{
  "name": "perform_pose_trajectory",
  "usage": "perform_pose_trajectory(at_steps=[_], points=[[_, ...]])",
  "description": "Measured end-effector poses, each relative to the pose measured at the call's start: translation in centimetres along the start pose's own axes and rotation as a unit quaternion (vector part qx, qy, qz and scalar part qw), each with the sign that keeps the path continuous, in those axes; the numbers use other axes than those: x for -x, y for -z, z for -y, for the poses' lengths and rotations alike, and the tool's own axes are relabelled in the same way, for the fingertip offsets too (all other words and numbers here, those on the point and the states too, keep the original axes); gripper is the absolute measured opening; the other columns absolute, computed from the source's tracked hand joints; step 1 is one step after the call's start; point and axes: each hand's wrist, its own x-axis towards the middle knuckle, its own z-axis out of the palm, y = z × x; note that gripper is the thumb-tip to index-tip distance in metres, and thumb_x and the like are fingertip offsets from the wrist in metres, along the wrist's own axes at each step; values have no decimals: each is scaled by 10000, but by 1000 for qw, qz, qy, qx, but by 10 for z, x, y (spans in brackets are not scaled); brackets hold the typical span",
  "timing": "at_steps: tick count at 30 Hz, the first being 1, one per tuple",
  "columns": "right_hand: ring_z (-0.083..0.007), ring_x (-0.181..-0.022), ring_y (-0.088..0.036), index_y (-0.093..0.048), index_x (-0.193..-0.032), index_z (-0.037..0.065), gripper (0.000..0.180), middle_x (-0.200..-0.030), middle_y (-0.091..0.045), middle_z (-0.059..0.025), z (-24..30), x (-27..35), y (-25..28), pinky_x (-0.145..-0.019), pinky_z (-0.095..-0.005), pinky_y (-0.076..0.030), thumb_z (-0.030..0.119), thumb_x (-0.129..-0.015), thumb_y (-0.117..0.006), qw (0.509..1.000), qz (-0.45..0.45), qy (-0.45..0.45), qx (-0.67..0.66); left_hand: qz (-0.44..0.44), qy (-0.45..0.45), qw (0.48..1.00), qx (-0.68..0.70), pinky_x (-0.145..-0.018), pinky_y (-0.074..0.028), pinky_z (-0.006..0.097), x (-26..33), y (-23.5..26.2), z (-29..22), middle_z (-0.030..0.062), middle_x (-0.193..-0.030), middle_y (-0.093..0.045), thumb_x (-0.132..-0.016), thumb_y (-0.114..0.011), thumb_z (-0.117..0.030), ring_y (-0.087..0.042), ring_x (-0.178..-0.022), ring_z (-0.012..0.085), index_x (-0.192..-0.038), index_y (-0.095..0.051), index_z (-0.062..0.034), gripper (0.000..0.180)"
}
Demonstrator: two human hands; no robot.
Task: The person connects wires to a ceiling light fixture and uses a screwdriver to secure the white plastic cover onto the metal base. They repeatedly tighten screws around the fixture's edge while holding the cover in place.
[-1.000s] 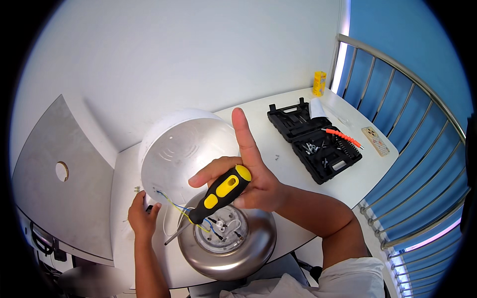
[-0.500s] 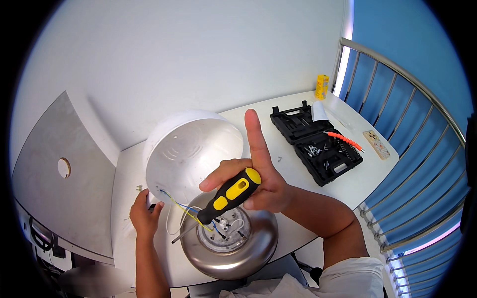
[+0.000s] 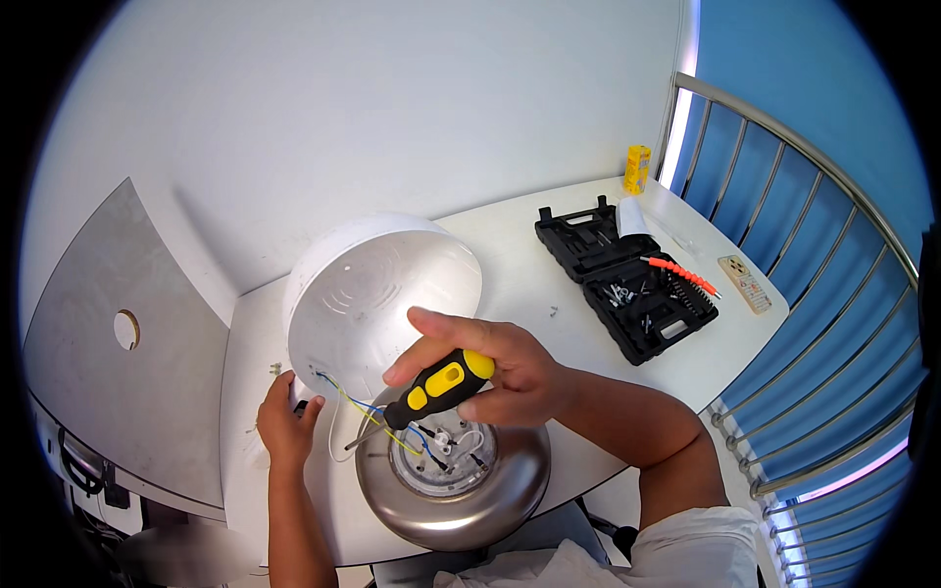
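My right hand [image 3: 518, 367] holds a screwdriver [image 3: 441, 389] with a black and yellow handle, its index finger and thumb spread. The shaft slants down left over the wires [image 3: 361, 407], which are blue, white and yellow-green. These run from a large white dome-shaped shell [image 3: 392, 284], lying tilted with its hollow facing me, to a round silver metal housing [image 3: 510, 500] with connectors in its middle. By the shell's lower left rim, my left hand [image 3: 282, 419] is closed around something small with a dark part showing; its kind is hidden by the fingers.
An open black tool case [image 3: 637, 328] with bits lies at the right, a flexible orange shaft [image 3: 683, 274] across it. Beyond are a yellow box [image 3: 636, 170] and a remote control [image 3: 745, 284]. Metal railing [image 3: 794, 147] borders the right; a grey panel [image 3: 98, 392] stands left.
My right hand has lowered and its raised index finger has come down toward the left. The screwdriver has shifted slightly left with it. My left hand has stayed in place.
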Motion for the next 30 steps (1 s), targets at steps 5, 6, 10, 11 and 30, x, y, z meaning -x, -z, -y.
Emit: perform_pose_trajectory(at_steps=[5, 6, 10, 11, 30], points=[[-271, -1059, -600, -527, -1209, 30, 419, -1183, -614, -210, -7, 1, -1, -938, -394, -468, -42, -798, -553, 999, -15, 37, 6, -5, -9, 1000, 4, -731, -500, 380, 0, -1, 2, 135, -940, -689, -685, -824, -146, -653, -828, 334, -1131, -600, -60, 506], [-272, -1058, -599, -523, -1190, 37, 396, -1172, -612, -209, -7, 2, -2, -934, -398, -468, -31, -802, -561, 999, -18, 30, 3, -5, -10, 1000, 4, -732, -500, 381, 0, -1, 2, 136, -941, -689, -685, -824, -145, -653, -830, 334, -1132, -599, -60, 507], [-266, -1045, -600, -469, -1180, 55, 383, -1141, -604, -211, -5, 1, -3, -929, -396, -466, 14, -818, -587, 999, -45, -11, 25, -8, -14, 1000, 5, -737, -499, 387, 0, 0, 4, 139, -948, -688, -685, -825, -146, -652, -839, 336, -1132, -600, -60, 509], [-262, -1039, -601, -445, -1193, 57, 401, -1136, -601, -212, -4, 1, -3, -929, -390, -466, 25, -822, -592, 997, -56, -24, 39, -8, -15, 1000, 5, -739, -499, 389, 0, 0, 5, 140, -950, -688, -685, -826, -147, -651, -842, 337, -1133, -600, -60, 509], [-207, -451, -452, 166, -1526, 138, 1087, -695, -622, -74, 107, 3, 93, -431, -321, -340, 139, -753, -599, 974, -56, 135, -174, -18, 25, 999, 23, -821, -475, 417, 3, -9, 8, 117, -1069, -664, -647, -816, -57, -598, -938, 354, -1163, -597, -82, 561]])
